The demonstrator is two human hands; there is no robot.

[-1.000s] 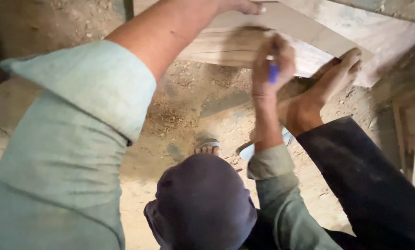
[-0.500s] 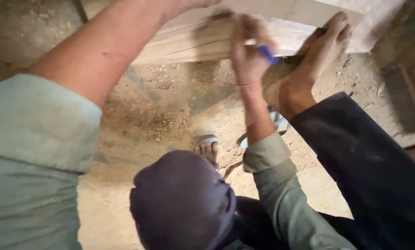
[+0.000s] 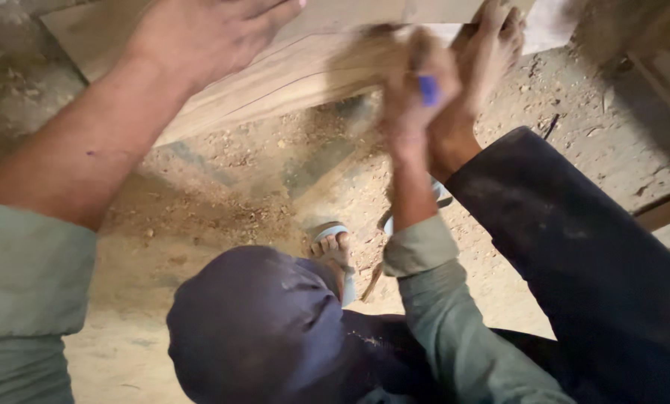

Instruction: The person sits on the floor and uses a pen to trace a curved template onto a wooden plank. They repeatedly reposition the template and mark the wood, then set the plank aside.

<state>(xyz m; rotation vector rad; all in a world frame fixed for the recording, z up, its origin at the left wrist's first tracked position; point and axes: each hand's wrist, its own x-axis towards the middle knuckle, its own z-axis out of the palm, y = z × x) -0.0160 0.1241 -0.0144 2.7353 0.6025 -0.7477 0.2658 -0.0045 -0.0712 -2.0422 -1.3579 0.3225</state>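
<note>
Head view, single frame.

- Left hand [image 3: 207,34]: lies palm-down on the board [image 3: 290,75], fingers apart and flat, not gripping. The forearm runs down to the lower left into a grey-green sleeve [image 3: 28,277].
- Right hand [image 3: 417,90]: motion-blurred, fingers closed round a blue pen [image 3: 428,90]. It sits at the board's lower edge, just right of centre. I can't tell whether the pen tip touches the wood. Its forearm comes up from a matching grey-green cuff [image 3: 417,247].
- Board: pale wood with visible grain and one thin dark line along its length. It runs across the top of the frame, tilted, with the left end lower, and stands clear of the floor [image 3: 222,202].
- Bare foot [image 3: 492,37]: toes are planted on the board's right part, just beside the right hand. The dark trouser leg [image 3: 574,239] runs from it to the lower right.
- Dark rounded shape [image 3: 252,329]: bottom centre, cloth-covered. It could be a bent knee, but I can't tell for sure.
- Second foot [image 3: 335,243]: in a light-strapped sandal, on the floor between the dark shape and the right forearm.
- Floor: dirt, covered in sawdust and chips, thickest under the board.
- Timber pieces [image 3: 664,75]: far right edge, partly cut off by the frame, well apart from both hands.
</note>
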